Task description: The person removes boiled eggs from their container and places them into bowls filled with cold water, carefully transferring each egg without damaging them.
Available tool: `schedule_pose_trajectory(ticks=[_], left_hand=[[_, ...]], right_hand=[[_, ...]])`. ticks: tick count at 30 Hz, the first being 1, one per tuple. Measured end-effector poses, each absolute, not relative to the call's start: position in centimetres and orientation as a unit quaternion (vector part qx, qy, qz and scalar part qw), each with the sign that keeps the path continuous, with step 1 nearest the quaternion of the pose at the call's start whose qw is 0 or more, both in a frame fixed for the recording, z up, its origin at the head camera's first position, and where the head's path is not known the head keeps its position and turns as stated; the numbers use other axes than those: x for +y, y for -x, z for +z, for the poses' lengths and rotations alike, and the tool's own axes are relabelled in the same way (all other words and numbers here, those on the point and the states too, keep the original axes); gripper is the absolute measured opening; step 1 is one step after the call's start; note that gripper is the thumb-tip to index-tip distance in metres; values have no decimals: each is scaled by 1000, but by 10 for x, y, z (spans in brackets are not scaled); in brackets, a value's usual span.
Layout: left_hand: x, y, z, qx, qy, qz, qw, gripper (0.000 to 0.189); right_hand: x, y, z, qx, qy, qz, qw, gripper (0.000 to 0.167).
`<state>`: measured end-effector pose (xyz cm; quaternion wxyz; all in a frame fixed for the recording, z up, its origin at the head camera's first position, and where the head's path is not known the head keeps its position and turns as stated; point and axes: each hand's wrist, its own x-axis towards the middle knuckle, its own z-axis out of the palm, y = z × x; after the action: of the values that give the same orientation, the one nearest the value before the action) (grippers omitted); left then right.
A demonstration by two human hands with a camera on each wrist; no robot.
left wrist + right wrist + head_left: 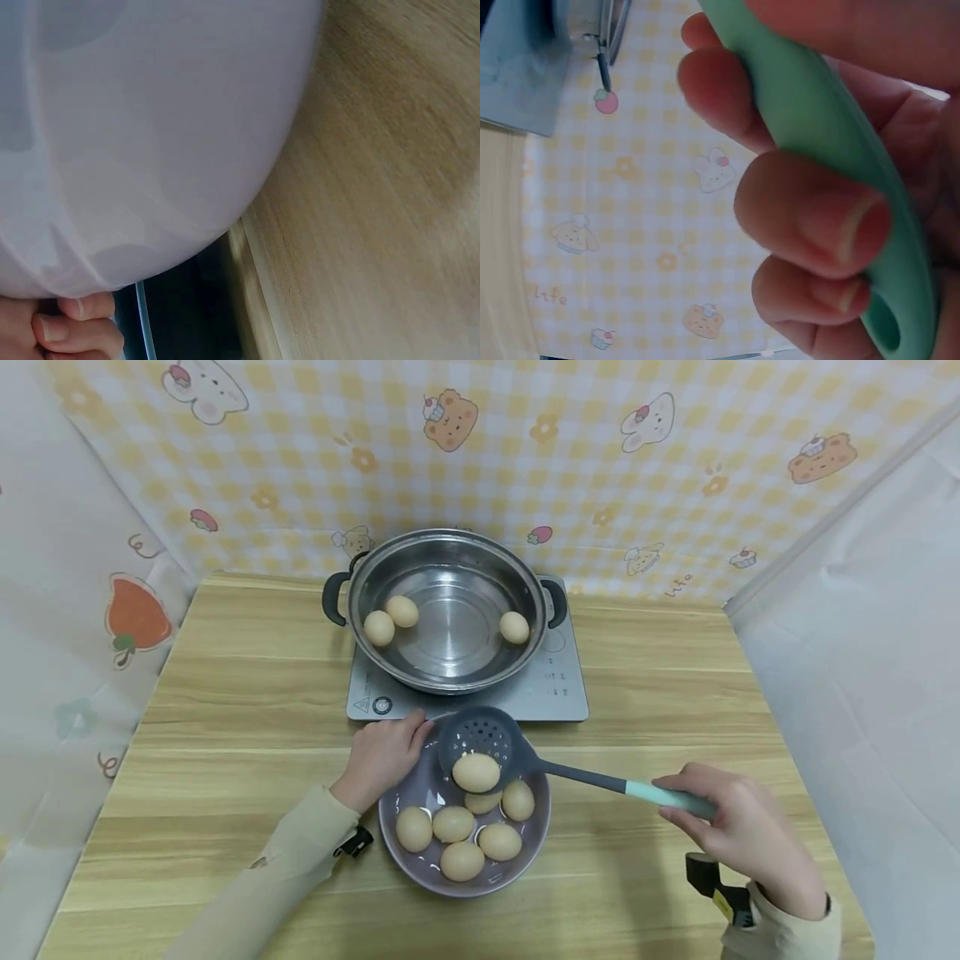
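Observation:
My right hand [738, 822] grips the mint green handle [810, 105] of a dark grey skimmer [573, 773], with the fingers curled round it in the right wrist view. The skimmer's perforated head is over a purple-grey bowl [427, 787] and carries one pale brown egg [476, 773]. Several more eggs [453, 824] lie in the bowl beneath and in front of it. With my left hand [381, 758] I hold the bowl's far left rim. In the left wrist view, curled fingertips [79, 334] show at the edge of the bowl [172, 135].
Behind the bowl, a steel pot [450, 652] with black handles stands on a flat silver cooktop [495, 706]. Two eggs [379, 628] sit at its left side and one egg [514, 627] at its right. A yellow checked covering [487, 485] rises behind the wooden table [247, 693].

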<state>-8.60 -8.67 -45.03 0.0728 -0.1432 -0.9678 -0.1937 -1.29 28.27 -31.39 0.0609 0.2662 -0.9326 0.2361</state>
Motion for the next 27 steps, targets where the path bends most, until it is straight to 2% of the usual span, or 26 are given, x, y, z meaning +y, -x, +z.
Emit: schedule_pose_trajectory(ticks=[17,27], left_hand=[[-86,85,-450,-967,144,-195,72,23],[-85,85,-448,-968,138,-203,53,24]], right_hand=[[271,20,-332,-943,-263,195,62,39],[269,24,-336,-941,-262,204,66,39]])
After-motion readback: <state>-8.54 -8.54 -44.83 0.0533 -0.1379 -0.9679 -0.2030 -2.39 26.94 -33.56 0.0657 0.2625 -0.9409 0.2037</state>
